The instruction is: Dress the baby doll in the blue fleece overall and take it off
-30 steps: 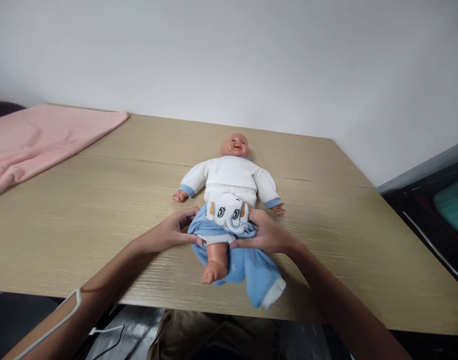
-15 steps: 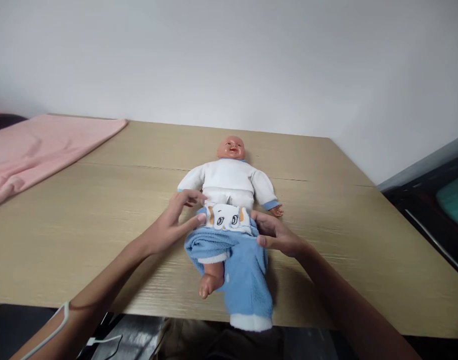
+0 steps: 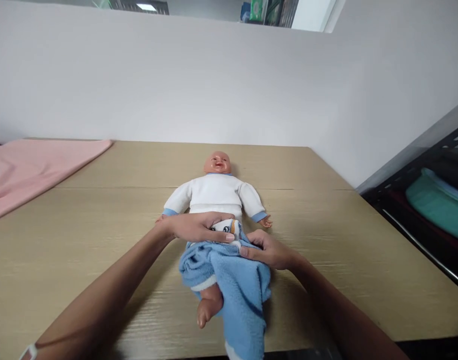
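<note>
A baby doll (image 3: 217,163) lies face up on the table, head toward the wall, in a white sweatshirt (image 3: 216,191) with blue cuffs. Blue fleece pants (image 3: 238,280) with white hems and a printed white panel are bunched around its hips. One bare foot (image 3: 209,306) pokes out of a rucked leg; the other pant leg hangs flat past the front edge. My left hand (image 3: 201,227) reaches across the doll's waist, fingers and thumb closed about the waistband. At the right side of the waistband, my right hand (image 3: 270,250) pinches the fabric.
A pink blanket (image 3: 37,167) is spread over the table's (image 3: 101,225) left part. A pale wall (image 3: 199,85) stands behind, with an opening above it. To the right, a dark rack (image 3: 409,210) holds folded green cloth (image 3: 439,202).
My left hand has moved rightward from the pants' left edge to across the waistband. My right hand still grips the right side. The view has tilted up, showing the opening above the wall.
</note>
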Demonstrator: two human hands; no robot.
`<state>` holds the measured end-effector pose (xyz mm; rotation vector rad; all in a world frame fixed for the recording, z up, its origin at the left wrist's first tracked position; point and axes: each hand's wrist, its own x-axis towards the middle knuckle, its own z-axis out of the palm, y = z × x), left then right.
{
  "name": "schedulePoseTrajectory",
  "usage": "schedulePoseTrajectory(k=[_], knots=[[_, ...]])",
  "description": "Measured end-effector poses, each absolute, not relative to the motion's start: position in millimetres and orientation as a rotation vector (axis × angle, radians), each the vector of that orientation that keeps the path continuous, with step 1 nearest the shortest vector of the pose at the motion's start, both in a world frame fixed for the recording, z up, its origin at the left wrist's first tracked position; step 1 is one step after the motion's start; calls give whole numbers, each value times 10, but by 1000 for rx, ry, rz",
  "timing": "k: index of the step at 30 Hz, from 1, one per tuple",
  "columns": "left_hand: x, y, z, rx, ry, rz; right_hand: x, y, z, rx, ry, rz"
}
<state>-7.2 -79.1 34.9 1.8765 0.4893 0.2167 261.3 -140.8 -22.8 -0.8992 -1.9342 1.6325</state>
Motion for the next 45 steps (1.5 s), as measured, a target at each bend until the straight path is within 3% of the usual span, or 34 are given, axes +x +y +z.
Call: schedulePoseTrajectory(k=[10,14,18,26,34,40,45], knots=[[-104,-696,11,1650,304,65,2627,-1487,-282,-891,-1322,1877],[-53,-746,16,1670,425,272,2699,-1535,-166,-976,-1503,1958],[-50,-765,25,1704,505,226,2741,-1574,-60,-939,-1748,2114],[-112,-742,48,1584,300,-162,2697,-1645,-141,-875,-1444,1986],[-119,-710,-57,1563,289,134,2633,-1747,-184,-1093,-1434,1864],[-135,-695,-129,1557,401,162,2518,-1743,-74,-801,-1619,1902],[-87,-742,-70,1618,438,198,2539,-1692,-49,-899,-1581,1937]])
